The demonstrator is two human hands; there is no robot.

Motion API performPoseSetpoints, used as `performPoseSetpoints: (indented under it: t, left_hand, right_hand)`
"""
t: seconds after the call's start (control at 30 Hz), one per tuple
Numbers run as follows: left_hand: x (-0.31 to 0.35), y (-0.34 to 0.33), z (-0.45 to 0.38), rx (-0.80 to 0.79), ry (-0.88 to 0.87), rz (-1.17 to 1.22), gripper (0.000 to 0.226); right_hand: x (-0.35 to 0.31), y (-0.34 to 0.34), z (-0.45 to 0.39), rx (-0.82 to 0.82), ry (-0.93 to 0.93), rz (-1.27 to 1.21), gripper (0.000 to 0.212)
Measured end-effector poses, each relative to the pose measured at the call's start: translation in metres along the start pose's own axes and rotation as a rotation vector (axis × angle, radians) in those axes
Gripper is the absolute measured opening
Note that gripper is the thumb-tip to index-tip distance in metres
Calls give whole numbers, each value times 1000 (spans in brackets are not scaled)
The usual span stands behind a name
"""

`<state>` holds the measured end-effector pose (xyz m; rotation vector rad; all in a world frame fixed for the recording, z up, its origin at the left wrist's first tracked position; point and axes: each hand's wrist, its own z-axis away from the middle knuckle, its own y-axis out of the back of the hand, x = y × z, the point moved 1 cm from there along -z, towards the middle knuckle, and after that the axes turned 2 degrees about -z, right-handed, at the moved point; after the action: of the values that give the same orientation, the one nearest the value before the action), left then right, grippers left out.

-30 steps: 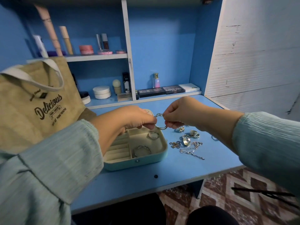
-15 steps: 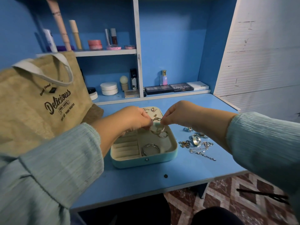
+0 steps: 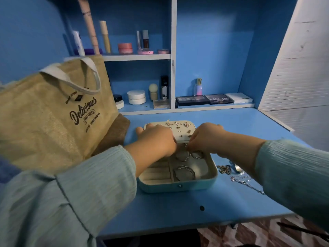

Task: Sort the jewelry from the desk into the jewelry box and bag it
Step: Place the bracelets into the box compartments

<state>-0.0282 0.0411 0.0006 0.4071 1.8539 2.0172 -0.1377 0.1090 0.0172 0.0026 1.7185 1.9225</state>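
Both your left hand [image 3: 156, 139] and right hand [image 3: 204, 138] pinch a silver bangle [image 3: 182, 154] over the open jewelry box [image 3: 178, 186] on the desk [image 3: 178, 211]; lower it flat into the rear compartment, beside the other bangle [image 3: 197, 155].

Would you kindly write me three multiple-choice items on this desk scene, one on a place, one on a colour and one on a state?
1. Where does the burlap tote bag stand?
A. left of the jewelry box
B. right of the jewelry box
C. on the upper shelf

2. What colour is the desk top?
A. white
B. blue
C. brown

3. What state is the jewelry box in?
A. shut and clasped
B. inside the bag
C. open, with bangles in it

Answers: 1 A, the bag stands at the desk's left, beside the box. 2 B, the bare surface around the box is blue. 3 C, the lid lies back with earrings on it, and a bangle lies in a compartment while the left hand and right hand work over the box.
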Motion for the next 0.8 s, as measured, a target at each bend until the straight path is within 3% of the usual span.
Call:
performPoseSetpoints:
  t: [0.27,0.6,0.8]
  left_hand:
    - [2,-5,-4,-30,21,-99,41]
    - [3,-7,-6,-13,25,-180,43]
    - [3,-7,0,94,-16,-217,35]
  right_hand:
    - [5,-17,-19,23,-109,-16,28]
    - [5,-20,-23,16,-119,22,37]
    - [8,-18,-21,58,-83,15,32]
